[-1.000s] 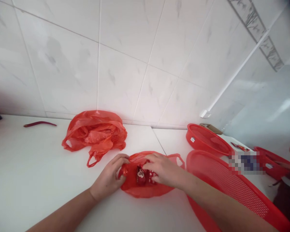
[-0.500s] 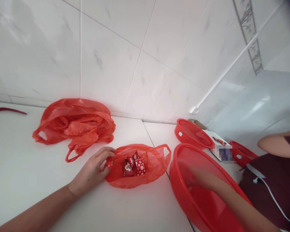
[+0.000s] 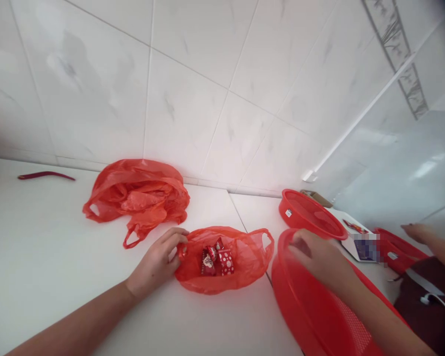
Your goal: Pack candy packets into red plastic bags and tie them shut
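Note:
My left hand (image 3: 156, 264) pinches the left handle side of an open red plastic bag (image 3: 244, 277) on the white table. Inside the bag lie several small red wrapped sweets (image 3: 225, 262), some with white dots. To the right, my right hand (image 3: 321, 259) is raised above the near rim of a large red plastic basket (image 3: 287, 291). Between its thumb and fingers shows a small dark red packet (image 3: 301, 245), blurred by motion. My forearm covers part of the basket, and its inside is only partly seen.
A second red plastic bag (image 3: 107, 185) sits crumpled against the tiled wall. Far left lies a thin dark red strip (image 3: 46, 174). Behind the big basket stand another red basket (image 3: 287, 213) and a white tablet-like board (image 3: 350, 247). A co-worker's arm (image 3: 437, 247) reaches over a further red basket (image 3: 393, 255).
My right hand has risen from inside the large basket to its rim, bringing up a small dark red packet. My left hand keeps its hold on the bag. The view has shifted left.

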A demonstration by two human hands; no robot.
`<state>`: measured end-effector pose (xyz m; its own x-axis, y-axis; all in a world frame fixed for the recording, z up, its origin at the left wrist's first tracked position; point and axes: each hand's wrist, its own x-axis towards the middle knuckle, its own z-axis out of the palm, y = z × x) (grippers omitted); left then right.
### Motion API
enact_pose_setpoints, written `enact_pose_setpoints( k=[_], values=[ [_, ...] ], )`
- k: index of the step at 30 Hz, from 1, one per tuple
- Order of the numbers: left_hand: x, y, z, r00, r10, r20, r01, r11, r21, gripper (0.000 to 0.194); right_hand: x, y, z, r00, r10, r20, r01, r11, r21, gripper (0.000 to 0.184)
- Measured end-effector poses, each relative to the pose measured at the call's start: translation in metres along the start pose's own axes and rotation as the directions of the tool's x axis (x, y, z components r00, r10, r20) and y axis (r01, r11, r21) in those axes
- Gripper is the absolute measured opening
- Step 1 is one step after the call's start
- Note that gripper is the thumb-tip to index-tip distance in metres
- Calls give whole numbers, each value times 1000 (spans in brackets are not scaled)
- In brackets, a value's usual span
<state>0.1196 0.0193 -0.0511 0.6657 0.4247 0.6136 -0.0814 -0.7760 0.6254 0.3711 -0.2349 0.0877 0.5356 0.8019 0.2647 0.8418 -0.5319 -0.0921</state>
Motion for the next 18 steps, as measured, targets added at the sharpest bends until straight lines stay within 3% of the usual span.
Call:
enact_pose_setpoints(
  k=[3, 6, 8, 10, 13, 15, 18],
  values=[
    [0, 1, -1, 1000, 16, 6, -16, 1000, -9, 23, 2, -53, -9, 991, -133, 11, 131, 989, 68, 9],
    [0, 1, -3, 1000, 27, -3, -27, 1000, -15, 25, 7, -91, 5, 946, -312, 92, 316, 948, -29, 5],
    [0, 1, -3, 1000, 27, -11, -27, 999, -31, 26, 14, -102, 18, 921, -358, 153, 377, 919, -114, 8],
    [-1, 3, -3, 1000, 26, -4, -26, 998, -57, 27, 23, -101, 27, 920, -355, 165, 379, 914, -144, 26],
    [-1, 6, -3, 999, 30, 21, -28, 995, -92, 27, 33, -85, 33, 941, -335, 57, 339, 926, -168, 40],
    [0, 7, -6, 999, 30, 30, -28, 996, -89, 28, 36, -70, 34, 963, -269, -37, 262, 956, -134, 37],
    [9, 9, -19, 1000, 5, 23, -4, 999, -34, 26, 36, -51, 33, 988, -135, -78, 136, 991, 5, 13]
  ],
)
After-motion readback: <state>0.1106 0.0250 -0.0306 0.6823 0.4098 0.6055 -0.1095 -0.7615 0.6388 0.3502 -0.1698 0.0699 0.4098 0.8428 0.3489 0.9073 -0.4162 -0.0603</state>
